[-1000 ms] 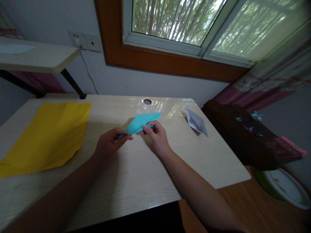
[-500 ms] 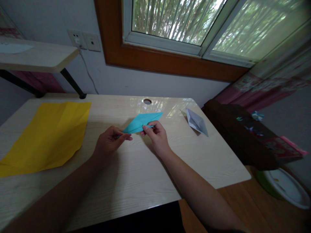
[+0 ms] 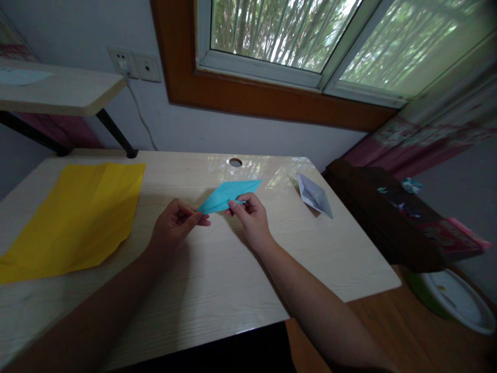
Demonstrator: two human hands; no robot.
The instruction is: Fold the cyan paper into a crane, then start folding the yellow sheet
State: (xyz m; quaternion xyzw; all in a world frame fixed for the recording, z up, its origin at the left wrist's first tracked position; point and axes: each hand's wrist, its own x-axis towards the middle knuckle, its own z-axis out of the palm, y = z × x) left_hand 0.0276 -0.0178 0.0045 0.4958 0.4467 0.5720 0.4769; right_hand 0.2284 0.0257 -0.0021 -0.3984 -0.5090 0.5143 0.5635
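Note:
A folded turquoise paper [image 3: 225,194], long and pointed at both ends, is held in both hands above the desk. My left hand [image 3: 174,224] pinches its left tip between thumb and fingers. With the thumb on top, my right hand [image 3: 250,215] grips its lower edge right of the middle. The fingers beneath the paper are partly hidden. To the right, a folded white paper boat [image 3: 313,196] rests on the desk, apart from my hands.
A large creased yellow sheet [image 3: 83,217] lies on the left of the wooden desk [image 3: 229,280]. At the back is a round cable hole [image 3: 235,162]. A raised shelf [image 3: 70,93] stands at the far left, and a white-topped round bin [image 3: 458,298] is on the floor to the right.
My left thumb and fingers have shifted very slightly at the paper's left tip. The turquoise paper and my right hand are almost unmoved.

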